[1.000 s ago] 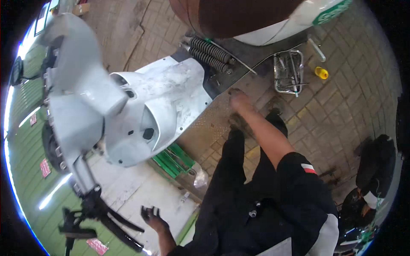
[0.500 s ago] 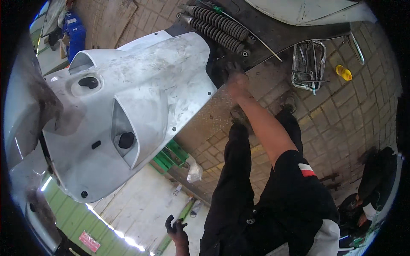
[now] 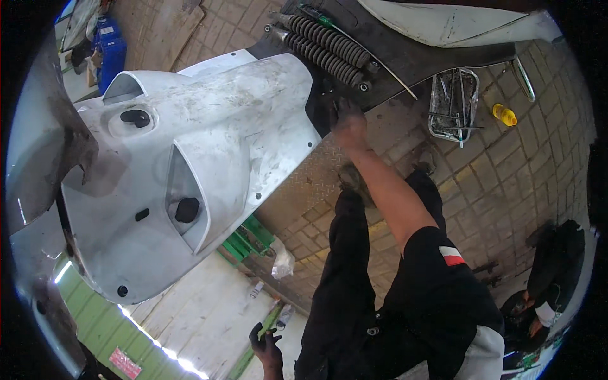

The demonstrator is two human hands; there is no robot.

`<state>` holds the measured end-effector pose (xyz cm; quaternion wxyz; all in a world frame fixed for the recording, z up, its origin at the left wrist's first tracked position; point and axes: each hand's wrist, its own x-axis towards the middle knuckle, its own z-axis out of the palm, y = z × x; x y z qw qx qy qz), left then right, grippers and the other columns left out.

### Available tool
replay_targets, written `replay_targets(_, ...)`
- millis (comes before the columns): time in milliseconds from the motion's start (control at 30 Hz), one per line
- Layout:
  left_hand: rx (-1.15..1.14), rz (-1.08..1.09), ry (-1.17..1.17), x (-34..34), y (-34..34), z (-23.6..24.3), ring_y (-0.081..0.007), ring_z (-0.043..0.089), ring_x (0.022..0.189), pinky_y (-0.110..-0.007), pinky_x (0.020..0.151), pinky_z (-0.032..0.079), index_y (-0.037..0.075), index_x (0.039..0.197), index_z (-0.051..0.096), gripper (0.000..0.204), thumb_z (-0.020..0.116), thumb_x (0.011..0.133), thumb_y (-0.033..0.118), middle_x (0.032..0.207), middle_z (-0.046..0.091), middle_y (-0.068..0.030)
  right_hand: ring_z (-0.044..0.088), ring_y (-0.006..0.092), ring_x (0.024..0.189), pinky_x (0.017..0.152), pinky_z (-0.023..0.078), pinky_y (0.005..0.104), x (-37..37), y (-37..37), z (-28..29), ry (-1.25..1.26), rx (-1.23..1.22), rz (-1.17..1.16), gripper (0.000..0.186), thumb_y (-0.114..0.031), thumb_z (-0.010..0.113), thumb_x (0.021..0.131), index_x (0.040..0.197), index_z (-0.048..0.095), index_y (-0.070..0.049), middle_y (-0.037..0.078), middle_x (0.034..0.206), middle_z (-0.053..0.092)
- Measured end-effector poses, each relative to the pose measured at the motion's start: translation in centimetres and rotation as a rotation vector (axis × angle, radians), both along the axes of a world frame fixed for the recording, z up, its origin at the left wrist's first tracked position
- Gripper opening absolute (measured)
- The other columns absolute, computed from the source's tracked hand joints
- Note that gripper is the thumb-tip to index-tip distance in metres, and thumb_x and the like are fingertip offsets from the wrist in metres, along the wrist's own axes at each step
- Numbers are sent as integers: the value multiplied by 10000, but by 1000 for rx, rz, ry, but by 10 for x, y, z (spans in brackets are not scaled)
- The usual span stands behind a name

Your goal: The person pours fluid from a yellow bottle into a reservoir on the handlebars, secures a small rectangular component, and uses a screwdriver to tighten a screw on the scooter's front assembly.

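My right hand (image 3: 348, 126) reaches down to the near edge of a black floorboard (image 3: 437, 66). Its darkened fingers are bent together there, and whatever they pinch is lost against the black surface. Just beyond the fingertips lie two shock absorbers (image 3: 326, 50) with dark coil springs. A long screwdriver (image 3: 361, 44) with a green handle rests beside them. To the left stands a scuffed white scooter front panel (image 3: 221, 120) with two dark knobs in its recesses. My left hand (image 3: 266, 345) is raised at the lower left, fingers apart, holding nothing.
Right of the floorboard, a metal tray (image 3: 453, 107) holds several tools on the brick paving. Beside it lie a yellow bottle (image 3: 505, 114) and a chrome bar (image 3: 525, 79). A white body panel (image 3: 456, 25) lies at the top. Another person (image 3: 551, 278) crouches at the lower right.
The view has shifted slightly. My right hand stays at the floorboard's edge with its fingers a little changed in pose. My left hand stays raised with spread fingers.
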<state>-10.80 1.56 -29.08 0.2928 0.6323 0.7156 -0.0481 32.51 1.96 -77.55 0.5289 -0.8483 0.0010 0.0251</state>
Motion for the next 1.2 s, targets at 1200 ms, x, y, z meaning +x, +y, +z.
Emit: replay_targets(1200, -213, -627, -238, 348, -88, -301, -366, 578, 1073, -385, 984, 426, -14, 1178, 598, 279, 558, 972, 170, 1127, 593, -227, 546, 482, 1105, 970, 438, 576, 94, -174, 49, -177, -494, 139, 384, -217, 635, 875, 1214, 602, -40, 237, 1224, 577)
